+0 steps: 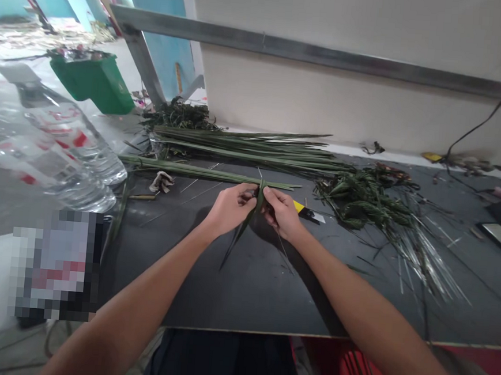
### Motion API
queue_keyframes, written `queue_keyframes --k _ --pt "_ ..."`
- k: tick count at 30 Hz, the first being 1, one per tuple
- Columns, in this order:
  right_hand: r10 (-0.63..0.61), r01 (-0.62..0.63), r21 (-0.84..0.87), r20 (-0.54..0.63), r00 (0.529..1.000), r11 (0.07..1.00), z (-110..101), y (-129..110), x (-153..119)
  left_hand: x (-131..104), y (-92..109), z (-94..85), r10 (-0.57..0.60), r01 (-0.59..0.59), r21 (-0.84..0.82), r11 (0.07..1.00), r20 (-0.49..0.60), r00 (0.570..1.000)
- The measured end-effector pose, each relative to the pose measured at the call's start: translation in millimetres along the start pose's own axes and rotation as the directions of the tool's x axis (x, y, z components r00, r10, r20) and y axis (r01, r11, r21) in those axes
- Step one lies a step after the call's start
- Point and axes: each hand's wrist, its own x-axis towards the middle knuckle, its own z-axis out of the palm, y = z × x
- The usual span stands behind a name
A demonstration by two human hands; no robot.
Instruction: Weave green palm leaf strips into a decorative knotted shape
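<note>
Over the middle of the dark table, my left hand [233, 207] and my right hand [282, 211] meet with their fingers pinched round a folded green leaf strip [241, 233]. The strip's pointed end hangs down toward the table, and a thin wire-like piece sticks up above the fingers. Just right of my right hand lies a yellow and black cutter [310, 212], partly behind the hand. Behind both hands, long green leaf strips [253, 150] lie across the table.
Dark green leaf pieces [357, 204] and a fan of clear-looking sticks [429, 262] lie at the right. Clear bottles [76, 122] stand at the left, with a green bin [96, 83] beyond. A crumpled scrap [162, 182] sits left of my hands. The table's front edge [256, 332] is near.
</note>
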Motion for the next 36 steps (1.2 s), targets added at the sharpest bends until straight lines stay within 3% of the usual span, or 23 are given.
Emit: queue_keyframes --k 3,6,10,13,20,24,31,36 --pt "-0.047 0.054 -0.118 0.063 0.997 0.992 -3 -1 -1 -1 -2 -1.0 0.035 -0.034 0.029 0.999 -0.020 0.999" --pt "-0.063 0.084 -0.196 0.109 0.992 0.977 -6 -5 -2 -3 -3 -5.5 0.178 -0.172 0.149 0.974 -0.026 0.984" --pt "0.008 0.031 -0.220 0.177 0.984 0.975 -7 -12 -2 -2 -5 -14.6 0.376 -0.353 0.307 0.884 -0.017 0.927" --pt "0.076 -0.034 -0.196 0.212 0.974 0.980 -6 -14 -2 0 -8 -18.3 0.456 -0.428 0.359 0.829 0.008 0.890" --pt "0.206 -0.189 -0.086 0.279 0.938 0.978 -11 -11 0 -1 -8 -17.5 0.372 -0.366 0.282 0.887 0.035 0.928" --pt "0.250 -0.241 -0.069 0.347 0.904 0.968 -14 -13 -1 -1 -7 -20.4 0.337 -0.325 0.335 0.885 0.023 0.941" --pt "0.251 -0.253 -0.056 0.452 0.856 0.966 -16 -10 -1 -4 0 -25.5 0.329 -0.323 0.396 0.860 0.054 0.943" --pt "0.234 -0.206 -0.112 0.446 0.864 0.972 -19 -10 0 -6 9 -24.7 0.224 -0.212 0.433 0.876 0.024 0.974"
